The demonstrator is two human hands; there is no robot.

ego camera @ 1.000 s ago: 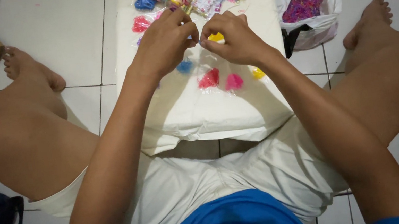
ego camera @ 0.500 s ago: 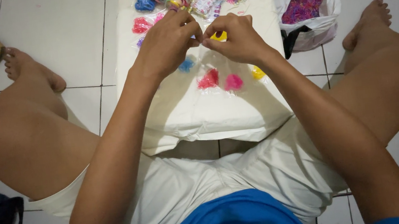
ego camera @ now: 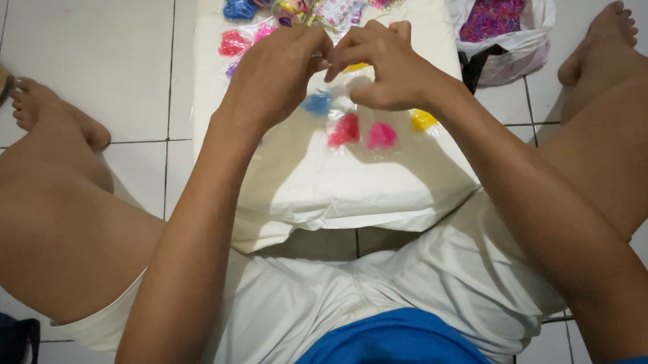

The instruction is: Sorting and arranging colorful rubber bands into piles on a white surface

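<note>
**Pinching a small packet over the white surface**

Working above the white surface (ego camera: 324, 182), we bring our left hand (ego camera: 271, 75) and right hand (ego camera: 384, 68) together, fingertips pinched on a small clear packet (ego camera: 323, 57), mostly hidden. Pink packets (ego camera: 362, 132) lie just below.

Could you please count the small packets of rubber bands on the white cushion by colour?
Pink packets: 4
Blue packets: 2
Yellow packets: 2, one mostly hidden behind the right hand
Total: 8 packets visible on the cushion; the hands may hide more.
</note>
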